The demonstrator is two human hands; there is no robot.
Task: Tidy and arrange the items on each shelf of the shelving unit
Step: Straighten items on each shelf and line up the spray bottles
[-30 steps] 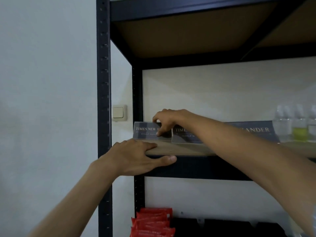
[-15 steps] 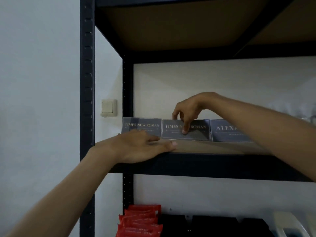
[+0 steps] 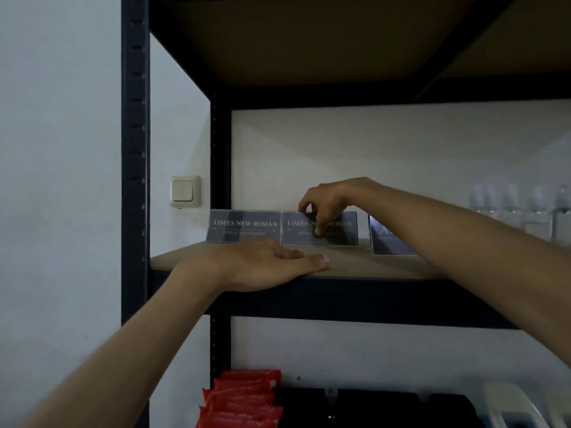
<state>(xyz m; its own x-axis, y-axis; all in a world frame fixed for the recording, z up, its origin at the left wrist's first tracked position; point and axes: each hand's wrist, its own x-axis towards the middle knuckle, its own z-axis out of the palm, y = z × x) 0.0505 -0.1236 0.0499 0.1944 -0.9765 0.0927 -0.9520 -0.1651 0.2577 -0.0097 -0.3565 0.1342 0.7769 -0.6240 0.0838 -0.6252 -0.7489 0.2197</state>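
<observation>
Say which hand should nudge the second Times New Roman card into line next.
Right. The right hand pinches the second Times New Roman card over its top edge. The left hand lies flat on the shelf board, holding nothing.

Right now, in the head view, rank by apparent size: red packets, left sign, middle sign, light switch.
1. red packets (cut off below)
2. left sign and middle sign: alike, tied
3. light switch, smallest
</observation>
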